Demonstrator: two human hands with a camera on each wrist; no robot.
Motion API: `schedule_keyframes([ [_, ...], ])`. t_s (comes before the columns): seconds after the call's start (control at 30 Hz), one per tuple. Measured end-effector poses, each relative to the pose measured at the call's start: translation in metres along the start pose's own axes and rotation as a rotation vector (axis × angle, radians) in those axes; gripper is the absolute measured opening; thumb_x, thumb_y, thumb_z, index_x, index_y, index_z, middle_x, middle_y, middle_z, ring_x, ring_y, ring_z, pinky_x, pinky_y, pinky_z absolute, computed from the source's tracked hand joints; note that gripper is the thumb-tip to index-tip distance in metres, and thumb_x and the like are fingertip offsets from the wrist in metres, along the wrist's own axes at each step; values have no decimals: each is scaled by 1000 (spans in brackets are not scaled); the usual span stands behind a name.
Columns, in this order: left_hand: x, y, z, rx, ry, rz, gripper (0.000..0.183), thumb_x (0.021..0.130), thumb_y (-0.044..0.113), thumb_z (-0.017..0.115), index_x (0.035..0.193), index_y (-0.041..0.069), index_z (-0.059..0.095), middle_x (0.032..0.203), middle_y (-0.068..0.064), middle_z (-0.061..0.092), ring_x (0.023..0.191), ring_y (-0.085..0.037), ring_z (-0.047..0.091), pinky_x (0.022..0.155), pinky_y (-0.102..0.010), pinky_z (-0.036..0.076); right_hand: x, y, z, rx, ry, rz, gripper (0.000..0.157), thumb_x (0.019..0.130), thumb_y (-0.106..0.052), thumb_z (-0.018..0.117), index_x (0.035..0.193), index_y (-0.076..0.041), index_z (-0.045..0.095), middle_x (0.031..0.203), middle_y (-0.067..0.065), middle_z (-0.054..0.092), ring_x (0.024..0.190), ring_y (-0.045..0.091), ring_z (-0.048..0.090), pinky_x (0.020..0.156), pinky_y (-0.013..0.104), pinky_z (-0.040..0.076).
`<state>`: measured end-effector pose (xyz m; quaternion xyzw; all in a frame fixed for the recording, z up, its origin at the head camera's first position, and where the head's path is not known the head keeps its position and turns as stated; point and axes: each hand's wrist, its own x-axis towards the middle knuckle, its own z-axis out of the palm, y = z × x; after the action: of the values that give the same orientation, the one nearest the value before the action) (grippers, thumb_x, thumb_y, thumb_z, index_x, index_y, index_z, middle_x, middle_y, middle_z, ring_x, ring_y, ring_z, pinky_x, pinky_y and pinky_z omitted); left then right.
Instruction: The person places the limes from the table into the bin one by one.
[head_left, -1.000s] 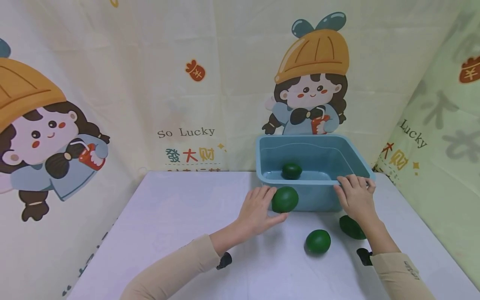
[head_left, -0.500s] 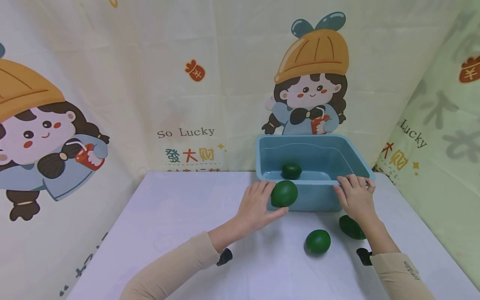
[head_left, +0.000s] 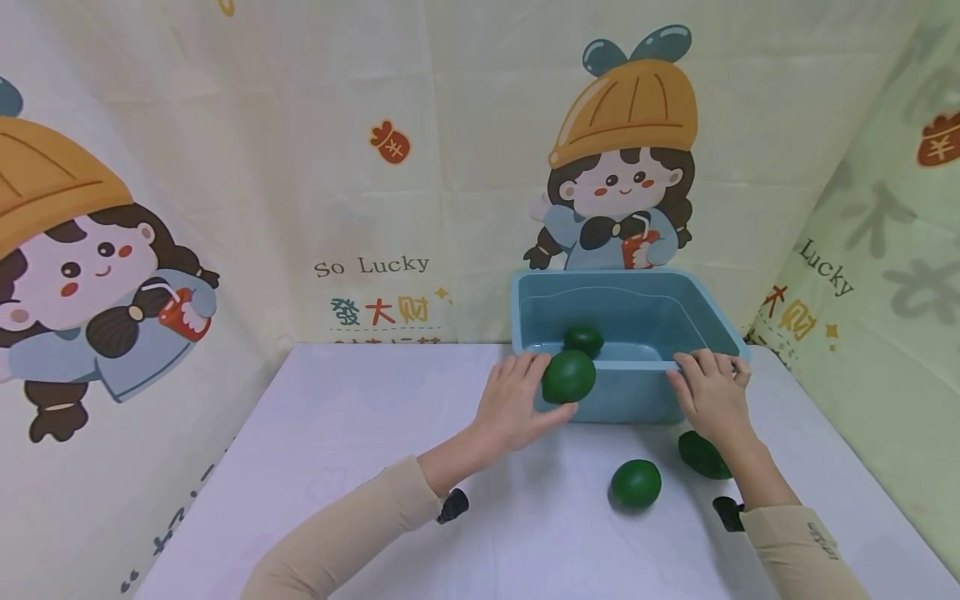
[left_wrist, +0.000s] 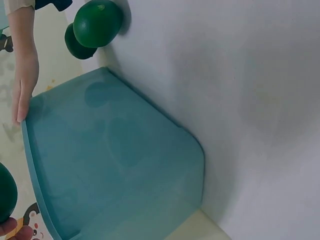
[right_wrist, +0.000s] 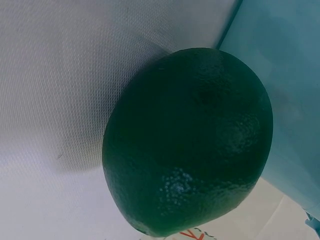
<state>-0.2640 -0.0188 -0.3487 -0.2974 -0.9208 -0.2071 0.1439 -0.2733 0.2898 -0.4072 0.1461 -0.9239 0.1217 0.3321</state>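
My left hand [head_left: 513, 408] holds a green lime [head_left: 568, 377] between thumb and fingers. In the head view, this lime overlaps the near rim of a blue plastic bin [head_left: 637, 393]. It shows partly at the left wrist view's lower left edge, with fingertips [left_wrist: 15, 231] under it. The right hand [head_left: 714, 396] grips the bin's rim at the near right corner, fingers over the edge. Inside the bin, at the left, lies another lime [head_left: 583, 338]. Below the right wrist, one lime [head_left: 703, 454] is partly covered by the arm; it fills much of the right wrist view.
One more lime [head_left: 636, 483] lies on the white table [head_left: 360, 433] in front of the bin. A printed cloth backdrop [head_left: 480, 183] rises right behind the bin. Dark wrist straps [head_left: 453, 506] show beneath the beige sleeves.
The left hand has raised its lime from in front of the bin's wall up to the height of the rim. The right hand and the other limes have kept still.
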Motion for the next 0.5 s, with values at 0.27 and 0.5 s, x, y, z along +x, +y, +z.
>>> schedule_keyframes([
  [0.27,8,0,-4,-6,4,-10,60,81,56,53,123,14,47,113,1,47,104,-15,41,87,-35,35,1,0,0,1,7,-3,59,96,-50,19,108,0,50,99,19,44,95,39,35,84,58,11],
  [0.5,15,0,-3,2,0,-19,62,81,58,51,124,13,46,114,1,47,103,-16,41,86,-34,35,2,-1,-1,1,8,-6,59,96,-49,19,107,0,50,99,19,44,94,39,35,84,58,11],
])
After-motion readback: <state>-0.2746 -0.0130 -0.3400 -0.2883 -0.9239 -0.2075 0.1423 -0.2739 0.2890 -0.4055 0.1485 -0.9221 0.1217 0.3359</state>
